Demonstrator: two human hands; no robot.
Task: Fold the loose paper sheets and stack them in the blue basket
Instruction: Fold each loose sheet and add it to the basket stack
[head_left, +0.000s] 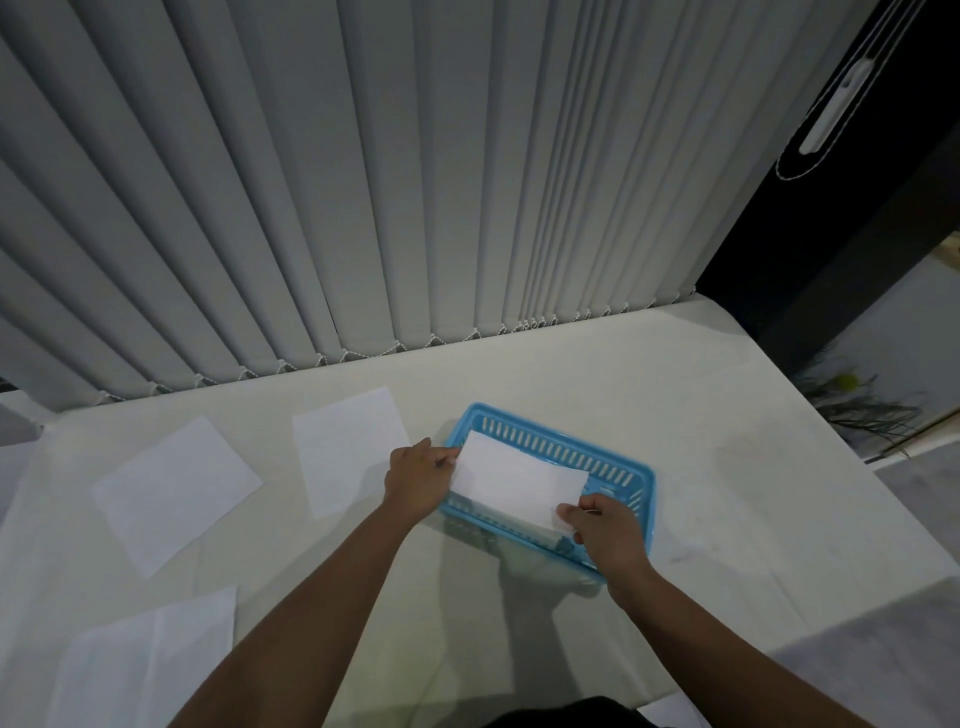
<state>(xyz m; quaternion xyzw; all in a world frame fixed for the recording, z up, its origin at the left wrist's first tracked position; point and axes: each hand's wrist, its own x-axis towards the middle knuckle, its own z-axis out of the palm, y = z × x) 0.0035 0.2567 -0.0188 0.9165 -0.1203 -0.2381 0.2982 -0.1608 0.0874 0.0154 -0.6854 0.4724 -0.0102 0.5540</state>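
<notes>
Blue plastic, with slotted walls: a shallow basket (566, 441) sits on a pale desk (727, 493), a little right of centre, in front of a person whose two bare forearms reach forward from the near edge. A folded white paper sheet (519, 480) is held at the basket's opening, lying slantwise across it, with its left end over the basket's left corner and its right end near the front wall; whether it rests on the bottom cannot be told. The left hand (418, 480) pinches the sheet's left end between thumb and fingers. The right hand (605, 530) pinches the near right corner, fingers curled over the edge. Three loose sheets lie flat on the desk to the left, apart from the basket: one (348, 447) just beside the left hand, one (176, 488) farther left and turned at an angle, and a third (150, 665) at the near left, showing a crease down its middle. Grey vertical blinds (363, 182) hang behind the desk's far edge, with a beaded chain linking their bottoms. Right of them, a white wand (831, 109) and cord hang against a dark gap
</notes>
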